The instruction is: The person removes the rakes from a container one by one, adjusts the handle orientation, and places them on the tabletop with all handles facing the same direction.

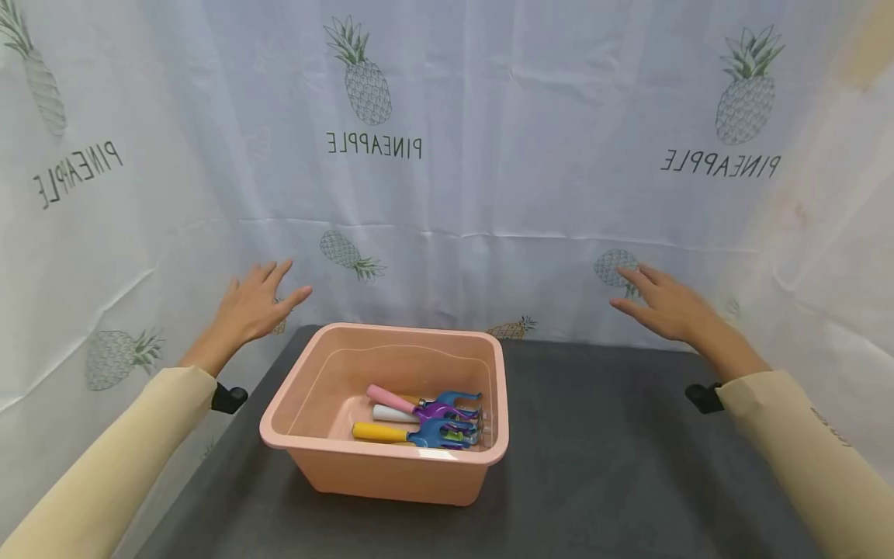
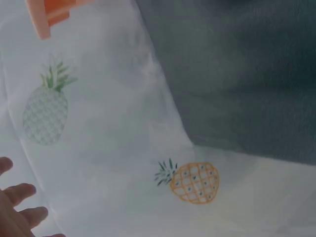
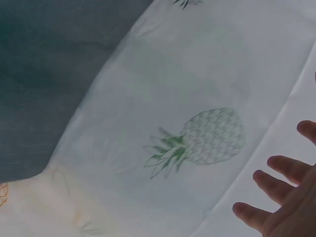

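Observation:
Both hands are raised in the air and hold nothing. The left hand [image 1: 253, 307], fingers spread, hovers past the back left corner of a pink plastic basin [image 1: 391, 475], apart from it. Over the back right of the table floats the right hand [image 1: 667, 307], its fingers extended. Inside the basin lie several small garden hand forks: one with a yellow handle [image 1: 377, 432] and blue head, one with a pink handle [image 1: 388, 397] and purple head, and one with a white handle [image 1: 393, 414]. Others beneath are partly hidden. Fingers of each hand show at the edge of its own wrist view.
The basin stands on the left half of a dark grey table [image 1: 594, 450]. White curtains [image 1: 489, 186] printed with pineapples hang close behind the table and on both sides. Black wrist straps [image 1: 229, 398] show at both sleeve cuffs.

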Demonstrator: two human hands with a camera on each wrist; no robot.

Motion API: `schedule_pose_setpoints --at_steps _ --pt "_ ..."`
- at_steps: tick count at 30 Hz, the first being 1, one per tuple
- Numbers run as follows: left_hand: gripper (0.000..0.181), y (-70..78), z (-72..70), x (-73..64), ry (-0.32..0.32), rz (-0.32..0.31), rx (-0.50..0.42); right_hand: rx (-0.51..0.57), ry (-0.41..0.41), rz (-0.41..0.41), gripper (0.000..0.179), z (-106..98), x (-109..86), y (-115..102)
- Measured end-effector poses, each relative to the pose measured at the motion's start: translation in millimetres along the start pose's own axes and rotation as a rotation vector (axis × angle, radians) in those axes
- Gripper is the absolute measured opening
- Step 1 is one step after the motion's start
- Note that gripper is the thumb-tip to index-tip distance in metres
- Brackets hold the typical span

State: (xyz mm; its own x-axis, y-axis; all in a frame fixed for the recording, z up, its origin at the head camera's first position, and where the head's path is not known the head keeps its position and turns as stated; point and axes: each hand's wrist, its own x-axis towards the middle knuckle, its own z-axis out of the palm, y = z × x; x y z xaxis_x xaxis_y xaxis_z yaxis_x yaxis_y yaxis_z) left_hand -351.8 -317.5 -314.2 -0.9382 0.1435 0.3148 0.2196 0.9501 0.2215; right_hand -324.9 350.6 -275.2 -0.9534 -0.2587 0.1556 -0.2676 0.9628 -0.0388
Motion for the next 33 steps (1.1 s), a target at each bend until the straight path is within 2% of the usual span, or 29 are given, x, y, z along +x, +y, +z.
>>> schedule_pose_setpoints --at_steps 6,12,16,23,28,33 --pt "0.082 11.6 4.8 -23.0 0.026 0.000 -0.162 -0.022 0.030 -0.090 0.076 -4.3 1.0 -30.6" --pt "0.071 29.4 13.1 -42.6 -0.001 0.015 -0.338 -0.001 0.023 -0.121 0.074 -6.0 1.3 -62.0" --pt "0.068 41.0 19.3 -54.3 -0.043 -0.041 -0.432 0.007 0.008 -0.149 0.075 -7.2 2.8 -79.1" --pt "0.072 54.0 34.4 -77.4 -0.143 -0.204 -0.760 -0.005 0.010 -0.237 0.072 -5.3 1.7 -109.5" --pt "0.069 57.4 44.2 -81.6 -0.188 -0.290 -0.854 0.003 0.007 -0.282 0.068 -4.2 0.8 -129.6" --pt "0.063 52.2 48.8 -85.0 -0.188 -0.296 -0.904 0.033 -0.016 -0.346 0.067 2.9 4.2 -149.8"
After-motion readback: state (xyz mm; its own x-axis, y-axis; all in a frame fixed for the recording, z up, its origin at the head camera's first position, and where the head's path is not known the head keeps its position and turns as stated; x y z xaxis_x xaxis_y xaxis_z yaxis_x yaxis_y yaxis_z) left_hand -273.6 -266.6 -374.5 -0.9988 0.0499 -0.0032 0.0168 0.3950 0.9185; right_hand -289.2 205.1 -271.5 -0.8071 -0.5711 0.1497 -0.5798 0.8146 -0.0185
